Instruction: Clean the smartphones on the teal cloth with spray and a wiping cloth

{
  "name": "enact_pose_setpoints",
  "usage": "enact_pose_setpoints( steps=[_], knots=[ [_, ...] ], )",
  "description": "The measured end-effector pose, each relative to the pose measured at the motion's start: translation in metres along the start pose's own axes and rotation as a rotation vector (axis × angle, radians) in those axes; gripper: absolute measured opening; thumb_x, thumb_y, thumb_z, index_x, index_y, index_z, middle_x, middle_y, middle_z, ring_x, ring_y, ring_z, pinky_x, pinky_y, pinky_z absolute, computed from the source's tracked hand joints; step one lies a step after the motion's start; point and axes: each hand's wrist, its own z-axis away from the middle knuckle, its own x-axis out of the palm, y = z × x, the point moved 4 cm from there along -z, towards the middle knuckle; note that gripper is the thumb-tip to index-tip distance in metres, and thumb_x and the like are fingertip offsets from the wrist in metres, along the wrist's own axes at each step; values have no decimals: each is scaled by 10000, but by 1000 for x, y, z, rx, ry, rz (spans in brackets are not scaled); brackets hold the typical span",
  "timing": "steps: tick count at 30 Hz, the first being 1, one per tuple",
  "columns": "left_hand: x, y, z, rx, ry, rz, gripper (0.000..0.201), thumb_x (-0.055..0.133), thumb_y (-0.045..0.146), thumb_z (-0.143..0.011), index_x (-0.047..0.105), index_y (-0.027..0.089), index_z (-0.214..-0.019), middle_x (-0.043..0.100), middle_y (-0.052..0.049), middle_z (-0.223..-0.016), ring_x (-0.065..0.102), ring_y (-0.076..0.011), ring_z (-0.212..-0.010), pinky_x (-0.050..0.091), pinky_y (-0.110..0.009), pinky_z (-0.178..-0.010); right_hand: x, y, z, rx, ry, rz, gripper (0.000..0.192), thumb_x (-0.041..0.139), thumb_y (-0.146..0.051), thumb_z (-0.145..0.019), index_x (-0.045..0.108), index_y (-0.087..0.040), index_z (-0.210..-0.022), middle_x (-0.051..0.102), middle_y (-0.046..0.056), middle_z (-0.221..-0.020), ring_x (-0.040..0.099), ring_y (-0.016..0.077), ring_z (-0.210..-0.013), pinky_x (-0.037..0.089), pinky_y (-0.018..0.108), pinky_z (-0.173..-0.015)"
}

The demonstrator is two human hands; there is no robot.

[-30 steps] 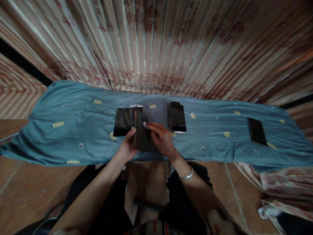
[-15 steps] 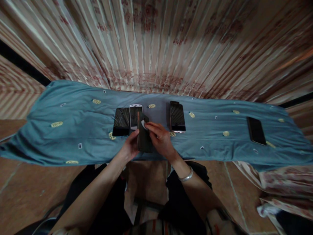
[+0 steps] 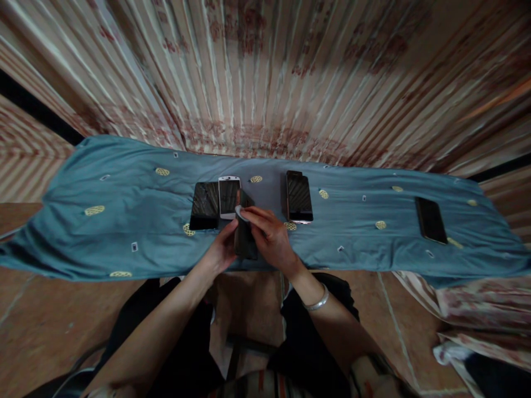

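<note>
My left hand [image 3: 220, 251] grips a dark phone [image 3: 244, 239] by its left edge, tilted up on edge above the near side of the blue cloth [image 3: 103, 232]. My right hand [image 3: 269, 237] pinches a small white pad [image 3: 240, 211] against the top of that phone. Just beyond lie a white-framed phone [image 3: 228, 196] and a black phone [image 3: 205, 205] side by side. Another dark phone [image 3: 299, 197] lies to the right of my hands.
A further black phone [image 3: 430, 219] lies far right on the cloth. A striped, floral curtain [image 3: 265, 77] hangs behind. Tiled floor [image 3: 41, 326] shows below the cloth, and patterned fabric [image 3: 477, 309] is bunched at the lower right.
The held phone has turned more edge-on, and my right hand with the white pad has slid left along its top. The phones on the cloth have not moved.
</note>
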Motion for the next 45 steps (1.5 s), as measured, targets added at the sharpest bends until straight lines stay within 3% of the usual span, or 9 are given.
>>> enact_pose_setpoints(
  steps=[12,17,23,28,33,45],
  knots=[
    [5,2,3,-55,87,21,216,532,235,-966,726,169,-897,749,-5,-738,698,-126,-633,549,-209,-626,-3,-7,1,-37,16,-12,492,450,-56,-943,661,-321,-1299,705,29,-1278,649,167,-1188,532,353,-1033],
    [5,5,1,-42,71,42,246,549,299,-977,714,172,-847,738,-1,-734,681,-109,-617,547,-192,-615,-1,-9,3,-1,-10,-60,461,462,-68,-938,694,-325,-1241,717,25,-1250,658,163,-1185,529,356,-1048],
    [0,0,-4,-58,14,14,185,628,352,-938,719,191,-937,745,13,-781,693,-113,-653,559,-191,-622,-2,-8,3,3,13,-58,476,466,-63,-927,690,-328,-1252,714,21,-1256,654,165,-1195,520,357,-1064],
    [3,6,-4,-22,40,59,227,639,320,-933,667,168,-766,698,26,-680,649,-89,-573,526,-174,-555,-4,-17,4,1,-48,-78,465,469,-68,-929,694,-329,-1240,717,23,-1244,667,169,-1151,545,363,-1023],
    [14,8,1,-33,84,61,335,547,296,-988,642,163,-695,671,19,-620,634,-91,-531,496,-177,-498,-6,-20,4,-5,-11,-101,444,468,-68,-941,702,-313,-1228,726,34,-1228,666,163,-1154,551,358,-1017],
    [10,13,-2,-38,24,18,356,579,363,-970,674,152,-699,697,-17,-660,651,-125,-590,527,-224,-586,-8,-22,4,6,-38,-143,404,490,-89,-950,729,-328,-1171,752,15,-1191,693,157,-1112,559,361,-998]
  ],
)
